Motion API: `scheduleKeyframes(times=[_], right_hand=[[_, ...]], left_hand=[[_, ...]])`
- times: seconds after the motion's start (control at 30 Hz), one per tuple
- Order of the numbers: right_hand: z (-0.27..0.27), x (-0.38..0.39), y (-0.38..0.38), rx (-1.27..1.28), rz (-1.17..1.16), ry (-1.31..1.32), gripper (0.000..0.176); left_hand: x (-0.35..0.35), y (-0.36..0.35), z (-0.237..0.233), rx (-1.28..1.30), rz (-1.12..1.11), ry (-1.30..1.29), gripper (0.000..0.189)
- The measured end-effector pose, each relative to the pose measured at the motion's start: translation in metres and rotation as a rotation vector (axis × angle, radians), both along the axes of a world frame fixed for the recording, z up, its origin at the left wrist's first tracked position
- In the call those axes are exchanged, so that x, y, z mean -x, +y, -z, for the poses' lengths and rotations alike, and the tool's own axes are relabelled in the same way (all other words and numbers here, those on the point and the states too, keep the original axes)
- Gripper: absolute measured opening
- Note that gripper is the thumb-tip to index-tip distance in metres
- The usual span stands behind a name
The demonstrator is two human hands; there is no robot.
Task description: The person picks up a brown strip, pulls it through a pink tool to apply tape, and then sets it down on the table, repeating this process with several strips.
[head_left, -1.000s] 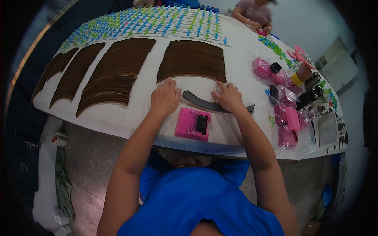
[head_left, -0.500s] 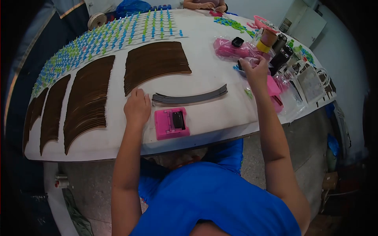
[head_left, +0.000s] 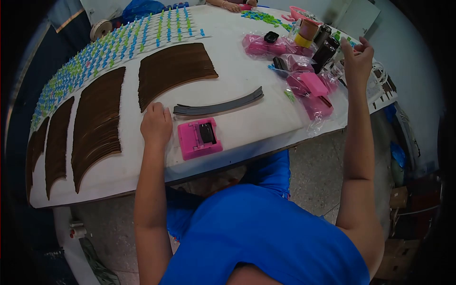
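Observation:
My left hand [head_left: 156, 125] rests on the white table with its fingers bent, beside the lower edge of a dark brown sheet of strips [head_left: 178, 69]. Just right of it lie a curved bundle of grey strips [head_left: 221, 104] and a pink device [head_left: 199, 138] with a black roller. My right hand [head_left: 358, 59] is raised over the right side of the table, near dark bottles [head_left: 326, 51]. Its fingers are partly curled, and whether anything small is between them is unclear. Pink items in clear plastic [head_left: 313, 85] lie left of it.
More brown sheets [head_left: 98, 121] lie at left, before rows of blue and green pieces [head_left: 109, 50]. A brown and yellow tape stack [head_left: 306, 33] stands near the bottles. Another person's hands [head_left: 237, 6] are at the far edge, near loose green pieces [head_left: 266, 19].
My right hand has moved right and up, away from the plastic-wrapped pink items. The view has shifted a little; my left hand stays beside the brown sheet.

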State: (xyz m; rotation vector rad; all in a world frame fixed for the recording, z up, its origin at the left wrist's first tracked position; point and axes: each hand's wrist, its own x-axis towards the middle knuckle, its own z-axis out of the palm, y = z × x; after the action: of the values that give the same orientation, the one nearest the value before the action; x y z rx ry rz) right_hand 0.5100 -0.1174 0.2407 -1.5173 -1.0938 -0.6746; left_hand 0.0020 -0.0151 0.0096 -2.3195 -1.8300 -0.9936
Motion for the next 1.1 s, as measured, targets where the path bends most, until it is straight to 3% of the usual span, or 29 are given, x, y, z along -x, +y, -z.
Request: scheduleKeyframes(times=[0.07,0.13,0.23,0.37,0.47,0.53,0.73,0.83,0.9,1.03,1.1], right_hand=[[0.036,-0.028,-0.008,0.033,0.071,-0.055,0.072],[0.084,-0.049,-0.013,0.279,0.002,0.008,0.064],[0.128,-0.021,-0.017,0.314,-0.083,0.119,0.052],[0.143,0.046,-0.009,0.590,-0.420,0.073,0.026],[0.154,0.087,0.007,0.689,-0.562,-0.057,0.026],[0.172,0.099,0.022,0.674,-0.658,-0.437,0.038],[0.185,0.113,0.045,0.947,-0.709,-0.542,0.056],[0.181,0.106,0.051,1.041,-0.764,-0.545,0.051],[0.179,0.098,0.056,1.058,-0.767,-0.568,0.047],[0.178,0.087,0.062,1.105,-0.747,-0.576,0.037],[0.175,0.081,0.062,1.109,-0.745,-0.581,0.036]], left_hand=[[0.000,0.001,0.003,-0.027,0.006,-0.002,0.022],[0.002,0.002,0.006,-0.054,-0.004,-0.003,0.021],[0.001,0.002,0.004,-0.095,0.023,0.015,0.020],[-0.002,0.000,-0.001,-0.034,0.084,-0.056,0.019],[-0.005,-0.005,-0.008,-0.054,0.192,-0.092,0.019],[-0.006,-0.008,-0.011,-0.061,0.232,-0.077,0.019],[-0.002,0.002,-0.005,-0.098,0.294,-0.018,0.022],[-0.001,0.008,-0.006,-0.137,0.396,-0.011,0.034],[-0.002,0.010,-0.008,0.048,0.526,-0.124,0.043],[-0.004,0.008,-0.022,0.317,0.448,-0.163,0.043],[-0.006,0.009,-0.028,0.436,0.480,-0.309,0.038]])
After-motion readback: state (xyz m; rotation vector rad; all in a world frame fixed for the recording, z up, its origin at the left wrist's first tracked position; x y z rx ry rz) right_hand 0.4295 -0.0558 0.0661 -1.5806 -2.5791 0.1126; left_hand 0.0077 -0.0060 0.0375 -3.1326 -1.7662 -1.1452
